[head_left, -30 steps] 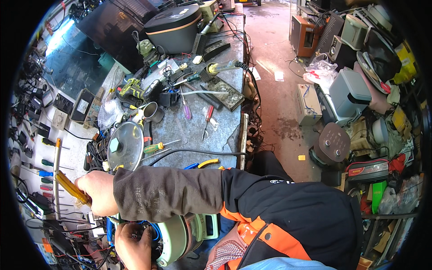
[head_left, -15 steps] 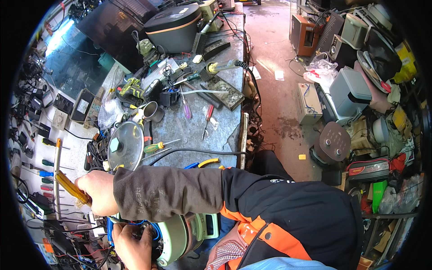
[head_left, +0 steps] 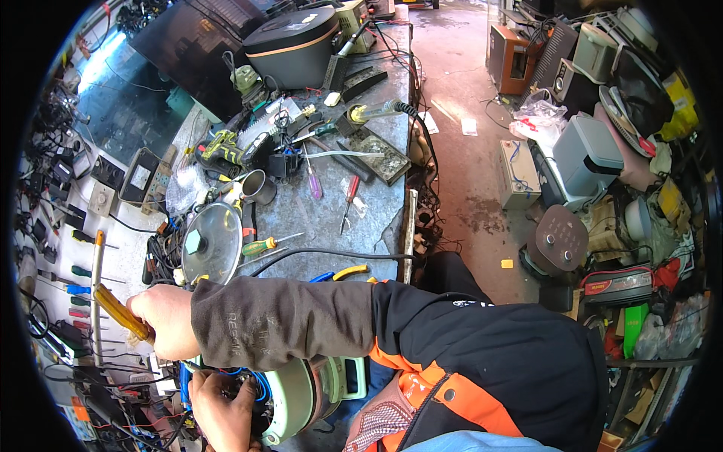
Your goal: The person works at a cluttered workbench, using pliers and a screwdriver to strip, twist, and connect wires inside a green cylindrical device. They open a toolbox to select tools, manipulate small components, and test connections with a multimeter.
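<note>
My right arm reaches across to the left, and its hand [head_left: 167, 322] is closed in a fist round a yellow-handled tool [head_left: 120, 313]. The handle sticks out up and to the left; the tool's working end is mostly hidden below the fist. Just under that sleeve, my left hand [head_left: 222, 407] bends its thumb and fingers into the open end of a pale green round appliance [head_left: 290, 403] with a side handle. Blue wires [head_left: 261, 386] show beside the thumb. What the left fingertips pinch is hidden.
A glass lid [head_left: 212, 245], a green-yellow screwdriver [head_left: 260, 246], a red screwdriver [head_left: 349, 203] and a cordless drill [head_left: 222, 154] lie on the bench [head_left: 301, 226]. A black cable [head_left: 324, 251] crosses it. Several screwdrivers line the left side. Old appliances [head_left: 587, 151] crowd the right.
</note>
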`<move>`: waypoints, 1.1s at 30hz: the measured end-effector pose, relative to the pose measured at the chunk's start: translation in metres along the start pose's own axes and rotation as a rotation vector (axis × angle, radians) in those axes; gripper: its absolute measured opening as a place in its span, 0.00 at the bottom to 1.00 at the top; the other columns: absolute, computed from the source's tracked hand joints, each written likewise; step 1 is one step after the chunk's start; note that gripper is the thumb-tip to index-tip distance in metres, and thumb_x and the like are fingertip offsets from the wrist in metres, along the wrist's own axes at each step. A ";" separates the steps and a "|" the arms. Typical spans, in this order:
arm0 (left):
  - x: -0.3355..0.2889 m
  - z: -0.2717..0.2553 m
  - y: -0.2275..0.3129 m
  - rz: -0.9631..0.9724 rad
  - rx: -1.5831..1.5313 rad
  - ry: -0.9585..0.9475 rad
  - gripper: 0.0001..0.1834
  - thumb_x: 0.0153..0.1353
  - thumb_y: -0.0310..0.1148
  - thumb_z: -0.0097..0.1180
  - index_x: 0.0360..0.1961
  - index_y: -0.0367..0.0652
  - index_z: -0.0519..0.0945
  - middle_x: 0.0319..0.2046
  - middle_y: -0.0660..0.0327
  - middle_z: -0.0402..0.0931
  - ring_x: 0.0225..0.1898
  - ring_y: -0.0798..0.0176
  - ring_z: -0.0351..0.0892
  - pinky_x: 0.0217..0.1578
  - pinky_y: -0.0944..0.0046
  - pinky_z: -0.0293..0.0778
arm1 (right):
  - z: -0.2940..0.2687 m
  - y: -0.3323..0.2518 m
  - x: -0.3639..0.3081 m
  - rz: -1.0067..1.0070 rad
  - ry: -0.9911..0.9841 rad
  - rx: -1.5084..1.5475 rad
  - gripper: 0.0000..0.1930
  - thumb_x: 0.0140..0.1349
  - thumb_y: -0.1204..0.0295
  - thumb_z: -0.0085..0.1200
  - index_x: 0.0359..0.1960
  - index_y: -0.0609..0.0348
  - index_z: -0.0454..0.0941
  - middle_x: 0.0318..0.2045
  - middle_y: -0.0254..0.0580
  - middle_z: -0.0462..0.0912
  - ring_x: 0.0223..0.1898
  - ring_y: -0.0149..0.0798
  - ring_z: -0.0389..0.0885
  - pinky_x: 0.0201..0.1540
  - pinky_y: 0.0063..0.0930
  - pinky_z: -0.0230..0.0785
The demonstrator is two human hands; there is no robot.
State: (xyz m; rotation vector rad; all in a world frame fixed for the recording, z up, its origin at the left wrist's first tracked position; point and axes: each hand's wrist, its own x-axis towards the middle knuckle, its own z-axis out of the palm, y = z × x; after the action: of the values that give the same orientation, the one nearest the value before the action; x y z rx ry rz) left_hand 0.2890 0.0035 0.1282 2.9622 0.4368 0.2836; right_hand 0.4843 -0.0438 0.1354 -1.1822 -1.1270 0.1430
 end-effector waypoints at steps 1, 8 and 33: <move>0.001 0.000 0.001 0.007 -0.002 0.002 0.15 0.50 0.30 0.77 0.32 0.30 0.85 0.42 0.47 0.79 0.48 0.38 0.80 0.53 0.47 0.75 | -0.001 0.000 0.000 0.000 0.002 -0.006 0.12 0.50 0.82 0.64 0.38 0.63 0.83 0.33 0.58 0.87 0.41 0.61 0.89 0.43 0.46 0.78; 0.002 -0.001 0.004 0.012 -0.018 0.008 0.15 0.49 0.30 0.77 0.32 0.31 0.85 0.39 0.48 0.80 0.45 0.39 0.81 0.50 0.48 0.75 | -0.003 0.000 0.000 0.002 0.005 -0.028 0.11 0.51 0.81 0.65 0.38 0.63 0.83 0.33 0.58 0.87 0.41 0.60 0.89 0.44 0.46 0.78; 0.002 -0.002 0.004 -0.071 -0.237 -0.051 0.12 0.52 0.27 0.75 0.34 0.30 0.86 0.37 0.49 0.80 0.41 0.44 0.82 0.49 0.52 0.77 | -0.003 0.000 -0.001 0.008 0.001 -0.031 0.11 0.51 0.82 0.64 0.38 0.64 0.83 0.33 0.58 0.87 0.41 0.59 0.89 0.44 0.46 0.78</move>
State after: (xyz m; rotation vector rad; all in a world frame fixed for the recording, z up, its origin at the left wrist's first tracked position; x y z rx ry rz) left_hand 0.2915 0.0002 0.1315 2.7106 0.4663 0.2332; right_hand 0.4855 -0.0463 0.1353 -1.2149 -1.1270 0.1315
